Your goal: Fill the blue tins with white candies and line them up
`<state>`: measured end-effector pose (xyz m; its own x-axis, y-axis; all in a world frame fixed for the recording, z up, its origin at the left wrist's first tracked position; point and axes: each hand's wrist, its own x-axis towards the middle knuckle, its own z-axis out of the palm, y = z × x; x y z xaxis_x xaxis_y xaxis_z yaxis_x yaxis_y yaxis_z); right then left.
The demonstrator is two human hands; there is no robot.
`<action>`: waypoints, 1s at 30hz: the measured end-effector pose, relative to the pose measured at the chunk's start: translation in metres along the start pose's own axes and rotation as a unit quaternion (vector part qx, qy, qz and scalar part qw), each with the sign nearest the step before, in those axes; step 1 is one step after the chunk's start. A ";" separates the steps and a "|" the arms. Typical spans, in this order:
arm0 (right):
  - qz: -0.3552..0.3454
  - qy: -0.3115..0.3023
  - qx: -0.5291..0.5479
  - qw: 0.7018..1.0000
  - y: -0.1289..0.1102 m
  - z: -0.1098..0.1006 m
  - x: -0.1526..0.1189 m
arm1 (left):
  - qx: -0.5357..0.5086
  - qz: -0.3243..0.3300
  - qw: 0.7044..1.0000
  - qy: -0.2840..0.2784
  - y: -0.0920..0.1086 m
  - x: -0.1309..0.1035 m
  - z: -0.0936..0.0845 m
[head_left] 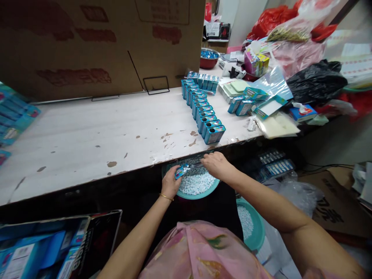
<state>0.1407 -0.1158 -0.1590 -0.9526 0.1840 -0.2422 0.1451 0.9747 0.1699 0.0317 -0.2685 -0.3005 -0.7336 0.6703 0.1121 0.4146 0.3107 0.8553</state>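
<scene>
My left hand (171, 182), with a thin bracelet at the wrist, grips a small blue tin (181, 171) tilted over a basin. White pellets show at the tin's opening. My right hand (215, 164) is closed on the handle of what looks like a small scoop (195, 166), whose end reaches the tin's mouth; its shape is partly blurred. Beneath both hands the turquoise basin (200, 196) holds many white pellets (195, 183). On the table beyond, a row of similar blue tins (214, 134) stands upright, the nearer ones showing dark round openings.
A large cardboard box (99, 50) stands along the back of the white table (87, 135). Opened blue cartons (269, 107) and bags crowd the right. Another turquoise basin (258, 232) of pellets sits low right; a box of blue packs (37, 248) is low left.
</scene>
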 end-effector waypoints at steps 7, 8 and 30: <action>0.129 0.016 0.116 0.985 0.017 0.009 -0.016 | -0.162 -0.091 0.981 0.051 -0.002 -0.006 -0.002; 0.150 0.025 0.154 0.976 0.016 0.012 -0.017 | -0.179 -0.101 0.976 0.065 0.000 -0.008 -0.001; 0.117 0.179 0.283 0.935 0.006 -0.029 0.016 | -0.357 0.071 0.931 0.036 0.108 0.019 0.018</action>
<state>0.1186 -0.1113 -0.1338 -0.8908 0.4451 0.0915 0.3820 0.8426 -0.3796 0.0724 -0.2100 -0.2148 -0.7434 0.6156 0.2614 0.0661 -0.3213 0.9447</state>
